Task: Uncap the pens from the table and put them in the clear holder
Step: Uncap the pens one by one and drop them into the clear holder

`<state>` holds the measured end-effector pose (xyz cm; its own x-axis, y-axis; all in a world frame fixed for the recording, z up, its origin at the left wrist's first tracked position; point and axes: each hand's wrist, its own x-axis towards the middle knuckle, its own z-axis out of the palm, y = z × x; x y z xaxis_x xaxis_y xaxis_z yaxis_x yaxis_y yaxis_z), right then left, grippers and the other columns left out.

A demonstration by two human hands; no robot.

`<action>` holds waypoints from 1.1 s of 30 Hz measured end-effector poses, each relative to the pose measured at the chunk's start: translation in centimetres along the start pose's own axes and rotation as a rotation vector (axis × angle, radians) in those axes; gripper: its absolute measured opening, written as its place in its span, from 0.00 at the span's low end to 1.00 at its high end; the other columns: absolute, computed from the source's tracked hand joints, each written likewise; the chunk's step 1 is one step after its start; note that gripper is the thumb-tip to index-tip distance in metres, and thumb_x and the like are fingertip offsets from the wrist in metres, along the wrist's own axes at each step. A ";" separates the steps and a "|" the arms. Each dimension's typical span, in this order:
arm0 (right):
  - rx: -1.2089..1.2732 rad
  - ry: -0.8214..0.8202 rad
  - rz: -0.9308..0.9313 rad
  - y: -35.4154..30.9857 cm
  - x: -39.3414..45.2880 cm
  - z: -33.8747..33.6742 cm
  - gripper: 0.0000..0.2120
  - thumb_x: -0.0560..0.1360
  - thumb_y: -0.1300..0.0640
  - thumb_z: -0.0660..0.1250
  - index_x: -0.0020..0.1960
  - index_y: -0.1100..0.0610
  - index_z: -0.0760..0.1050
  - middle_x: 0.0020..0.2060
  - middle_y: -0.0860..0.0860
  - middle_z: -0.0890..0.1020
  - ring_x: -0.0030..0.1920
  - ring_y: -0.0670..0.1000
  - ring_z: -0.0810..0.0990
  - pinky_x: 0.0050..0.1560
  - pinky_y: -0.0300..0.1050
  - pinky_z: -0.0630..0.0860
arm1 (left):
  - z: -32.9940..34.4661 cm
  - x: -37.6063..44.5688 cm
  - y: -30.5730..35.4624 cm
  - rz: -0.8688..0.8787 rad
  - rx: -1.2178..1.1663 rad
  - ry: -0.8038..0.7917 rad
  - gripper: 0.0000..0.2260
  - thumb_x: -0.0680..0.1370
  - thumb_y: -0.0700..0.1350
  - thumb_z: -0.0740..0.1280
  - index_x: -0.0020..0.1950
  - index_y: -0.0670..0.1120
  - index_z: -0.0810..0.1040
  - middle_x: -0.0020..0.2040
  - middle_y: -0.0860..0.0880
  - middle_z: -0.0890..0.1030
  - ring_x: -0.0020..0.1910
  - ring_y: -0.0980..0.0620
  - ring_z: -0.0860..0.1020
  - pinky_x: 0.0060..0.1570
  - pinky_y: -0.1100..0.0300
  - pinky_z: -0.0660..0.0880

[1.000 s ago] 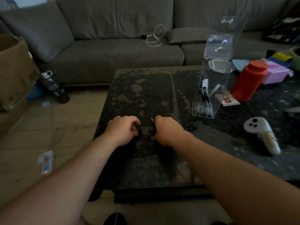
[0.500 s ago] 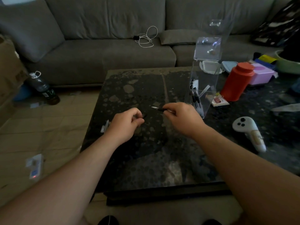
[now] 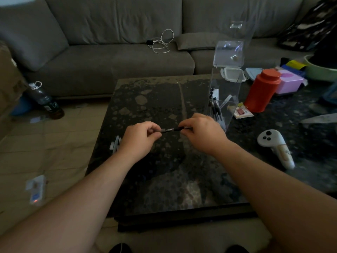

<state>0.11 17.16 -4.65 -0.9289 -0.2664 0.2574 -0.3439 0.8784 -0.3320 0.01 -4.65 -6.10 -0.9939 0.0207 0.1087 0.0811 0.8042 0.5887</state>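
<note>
Risk here is mostly in the pull itself. I see my left hand (image 3: 140,138) pinched on the small dark cap (image 3: 162,130), and my right hand (image 3: 202,133) gripping the thin black pen barrel (image 3: 177,129), both lifted a little above the dark speckled stone bench (image 3: 164,179). The cap and the barrel seem to be just at the point of separating, with the tip showing between them; I cannot tell if they still touch.

If the cap lets go suddenly, my right hand may jerk to the side, and the tall clear plastic holder (image 3: 223,99) stands just beside it. It looks light and narrow, so I judge that a knock could tip it and spill the dark pens (image 3: 216,111) already leaning inside. The exposed tip could also mark my fingers or the bench if I lower it carelessly.

The loose cap is small and dark like the bench, so it can be lost easily if it drops. A pale small object (image 3: 115,145) lies at the left edge of the bench, near my left wrist; a careless elbow could push it to the floor.
</note>
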 end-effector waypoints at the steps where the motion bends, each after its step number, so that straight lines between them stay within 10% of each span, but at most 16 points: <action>1: -0.001 -0.007 -0.002 -0.1 0.0 0.0 0.10 0.80 0.46 0.67 0.61 0.38 0.81 0.44 0.40 0.71 0.49 0.48 0.75 0.52 0.57 0.80 | 0.0 -0.1 0.1 0.002 0.003 -0.001 0.07 0.82 0.52 0.72 0.59 0.57 0.85 0.46 0.62 0.80 0.45 0.64 0.75 0.41 0.69 0.67; 13: 0.020 -0.005 -0.042 -0.2 0.2 0.7 0.11 0.81 0.47 0.68 0.62 0.42 0.82 0.45 0.42 0.72 0.50 0.48 0.75 0.50 0.51 0.77 | -0.6 -0.5 0.4 0.007 -0.033 -0.043 0.06 0.83 0.52 0.70 0.59 0.60 0.85 0.49 0.62 0.82 0.45 0.65 0.75 0.40 0.68 0.65; 20: 0.050 0.078 -0.068 0.0 0.4 0.8 0.08 0.78 0.47 0.72 0.53 0.49 0.85 0.42 0.43 0.76 0.46 0.45 0.75 0.50 0.43 0.73 | -0.7 -0.7 0.6 -0.054 -0.134 -0.028 0.13 0.84 0.49 0.70 0.69 0.56 0.82 0.58 0.58 0.85 0.57 0.59 0.80 0.60 0.60 0.73; 33: 0.103 0.146 -0.004 -0.9 0.2 0.5 0.03 0.78 0.50 0.73 0.50 0.47 0.85 0.42 0.40 0.76 0.46 0.45 0.75 0.46 0.45 0.72 | -0.9 -0.5 1.1 -0.049 -0.226 0.063 0.06 0.81 0.46 0.74 0.52 0.58 0.86 0.45 0.59 0.84 0.47 0.60 0.81 0.46 0.67 0.73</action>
<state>0.20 16.10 -4.76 -0.9000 -0.2030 0.3858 -0.3671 0.8302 -0.4195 0.65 -4.25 -4.79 -0.9910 -0.0579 0.1210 0.0545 0.6502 0.7578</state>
